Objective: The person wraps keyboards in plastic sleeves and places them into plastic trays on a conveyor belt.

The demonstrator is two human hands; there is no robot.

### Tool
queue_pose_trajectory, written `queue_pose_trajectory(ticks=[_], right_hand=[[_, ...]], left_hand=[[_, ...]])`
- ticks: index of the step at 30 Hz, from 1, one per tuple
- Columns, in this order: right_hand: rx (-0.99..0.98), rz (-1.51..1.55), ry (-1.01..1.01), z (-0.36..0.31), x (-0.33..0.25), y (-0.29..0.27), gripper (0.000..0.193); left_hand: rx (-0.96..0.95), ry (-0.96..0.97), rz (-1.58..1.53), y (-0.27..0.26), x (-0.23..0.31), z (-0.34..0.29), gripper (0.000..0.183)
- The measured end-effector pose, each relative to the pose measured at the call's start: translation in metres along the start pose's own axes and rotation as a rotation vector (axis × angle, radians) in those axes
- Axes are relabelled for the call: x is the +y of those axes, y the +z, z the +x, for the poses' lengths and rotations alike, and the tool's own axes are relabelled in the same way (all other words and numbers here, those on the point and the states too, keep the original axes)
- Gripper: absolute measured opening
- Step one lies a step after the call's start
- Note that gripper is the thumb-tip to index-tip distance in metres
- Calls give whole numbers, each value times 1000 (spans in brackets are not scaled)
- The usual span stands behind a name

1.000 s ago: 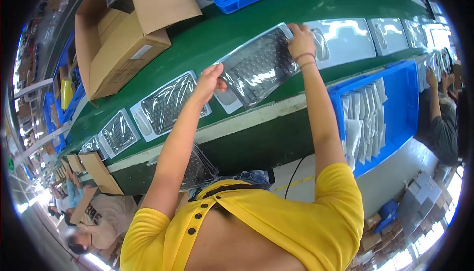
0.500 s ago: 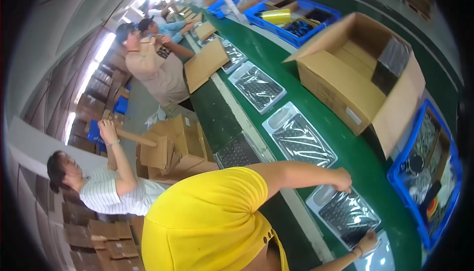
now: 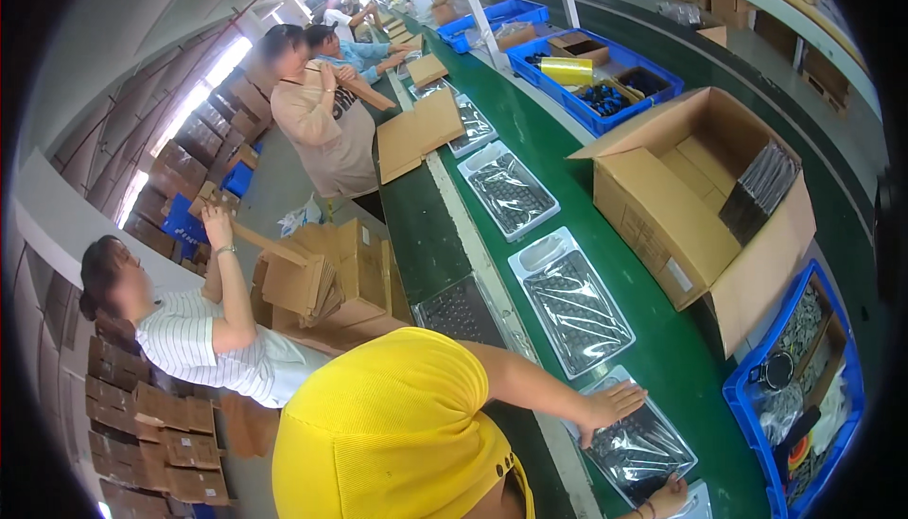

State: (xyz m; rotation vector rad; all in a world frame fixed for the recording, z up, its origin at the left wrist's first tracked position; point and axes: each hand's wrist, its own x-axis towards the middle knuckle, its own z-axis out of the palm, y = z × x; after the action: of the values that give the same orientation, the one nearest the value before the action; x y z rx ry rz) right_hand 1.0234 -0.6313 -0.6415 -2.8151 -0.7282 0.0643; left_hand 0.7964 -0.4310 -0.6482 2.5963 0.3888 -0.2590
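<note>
Keyboard, black, sealed in clear plastic inside a shallow white tray, lying on the green conveyor belt just below the open brown cardboard box. Left hand flat, fingers spread, pressing the tray's upper corner. Right hand touching its lower edge; grip cannot be told.

open brown carton with white label on green belt

a yellow shirt, green conveyor belt, blue bins, brown carton and striped shirt.
</note>
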Motion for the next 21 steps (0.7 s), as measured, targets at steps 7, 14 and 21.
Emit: queue_pose_trajectory(ticks=[7, 14, 21], right_hand=[[141, 40, 2, -11, -28, 6, 24], [99, 86, -244, -28, 21, 84, 71], [-160, -383, -159, -57, -57, 27, 87]], left_hand=[[65, 50, 25, 20, -24, -4, 160], [7, -18, 106, 19, -34, -4, 159], [9, -37, 113, 19, -44, 5, 160]])
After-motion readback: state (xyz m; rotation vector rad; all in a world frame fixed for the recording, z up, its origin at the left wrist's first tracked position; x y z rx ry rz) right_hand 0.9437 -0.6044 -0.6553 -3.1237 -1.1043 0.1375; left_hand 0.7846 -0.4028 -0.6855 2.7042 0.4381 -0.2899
